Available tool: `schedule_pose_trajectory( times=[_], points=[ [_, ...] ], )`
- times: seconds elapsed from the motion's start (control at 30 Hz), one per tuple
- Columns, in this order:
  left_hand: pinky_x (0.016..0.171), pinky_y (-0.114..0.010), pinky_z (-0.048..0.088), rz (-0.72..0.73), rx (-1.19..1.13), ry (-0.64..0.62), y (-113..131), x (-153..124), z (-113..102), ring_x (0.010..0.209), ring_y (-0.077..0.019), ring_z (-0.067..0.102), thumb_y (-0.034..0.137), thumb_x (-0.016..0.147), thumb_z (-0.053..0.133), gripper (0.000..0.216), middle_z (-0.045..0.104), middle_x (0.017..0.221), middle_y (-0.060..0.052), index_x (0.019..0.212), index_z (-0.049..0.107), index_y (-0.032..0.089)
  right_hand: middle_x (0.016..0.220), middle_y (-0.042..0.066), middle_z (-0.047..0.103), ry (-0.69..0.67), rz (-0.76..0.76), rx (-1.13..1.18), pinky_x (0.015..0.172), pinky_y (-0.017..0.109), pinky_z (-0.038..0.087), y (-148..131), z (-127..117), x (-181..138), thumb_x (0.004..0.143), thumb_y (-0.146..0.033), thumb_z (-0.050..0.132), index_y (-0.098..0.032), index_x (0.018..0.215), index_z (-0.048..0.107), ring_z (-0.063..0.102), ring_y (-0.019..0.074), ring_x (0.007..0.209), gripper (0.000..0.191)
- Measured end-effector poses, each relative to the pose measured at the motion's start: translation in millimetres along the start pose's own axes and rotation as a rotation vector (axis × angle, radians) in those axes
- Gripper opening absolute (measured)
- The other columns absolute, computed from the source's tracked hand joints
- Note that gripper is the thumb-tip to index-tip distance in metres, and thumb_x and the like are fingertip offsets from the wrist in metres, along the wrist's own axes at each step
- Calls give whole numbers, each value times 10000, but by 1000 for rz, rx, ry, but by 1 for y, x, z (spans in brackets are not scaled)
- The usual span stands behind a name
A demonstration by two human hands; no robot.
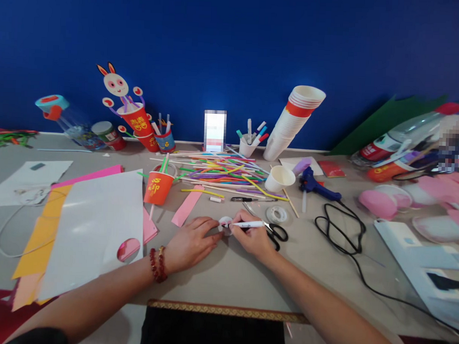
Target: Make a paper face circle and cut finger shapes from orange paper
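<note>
Nearest my view, beaded bracelets (158,264) ring the left wrist. I have the left hand (193,243) palm down on the table (225,287), fingers stretched out and loosely spread, their tips at the edge of a small white paper disc (225,221). The right hand (253,238) grips a white marker (250,224), its tip at the disc, which bears pinkish and dark marks. The disc lies between the two hands; how firmly the left one presses on it, I can't tell.

Off to my left, a white sheet (95,222) with a round hole near its lower corner lies over coloured paper. Just beyond the right hand I see black-handled scissors (278,233), partly hidden by it, and a roll of clear tape (276,214). A pink paper strip (186,207) lies beyond the left hand, with a red paper cup (159,188) near it.

Farther out, I get a heap of coloured pipe cleaners (218,172), with a blue glue gun (319,186) to its right. At the back stand a rabbit-faced cup figure (116,85), a phone (215,131), a cup of markers (247,149) and a leaning stack of paper cups (297,124), before a blue wall (234,46).
</note>
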State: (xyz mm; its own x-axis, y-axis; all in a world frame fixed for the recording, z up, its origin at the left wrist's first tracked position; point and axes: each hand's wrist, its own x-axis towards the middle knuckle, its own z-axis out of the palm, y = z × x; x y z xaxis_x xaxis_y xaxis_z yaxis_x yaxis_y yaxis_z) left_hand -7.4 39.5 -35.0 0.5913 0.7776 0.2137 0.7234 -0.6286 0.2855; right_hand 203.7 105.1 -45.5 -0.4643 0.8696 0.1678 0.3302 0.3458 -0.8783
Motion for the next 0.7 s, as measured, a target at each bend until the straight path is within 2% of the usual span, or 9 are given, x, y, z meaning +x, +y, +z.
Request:
schedule_pose_trajectory(
  times=[0.7],
  points=[
    [975, -451, 483, 3, 6, 3, 0, 0, 1, 1152, -265, 518, 231, 924, 514, 307, 559, 1251, -120, 1220, 591, 200, 586, -42, 483, 18, 4, 9, 539, 248, 333, 2, 1, 0, 802, -209, 545, -212, 654, 498, 449, 129, 551, 155]
  ],
)
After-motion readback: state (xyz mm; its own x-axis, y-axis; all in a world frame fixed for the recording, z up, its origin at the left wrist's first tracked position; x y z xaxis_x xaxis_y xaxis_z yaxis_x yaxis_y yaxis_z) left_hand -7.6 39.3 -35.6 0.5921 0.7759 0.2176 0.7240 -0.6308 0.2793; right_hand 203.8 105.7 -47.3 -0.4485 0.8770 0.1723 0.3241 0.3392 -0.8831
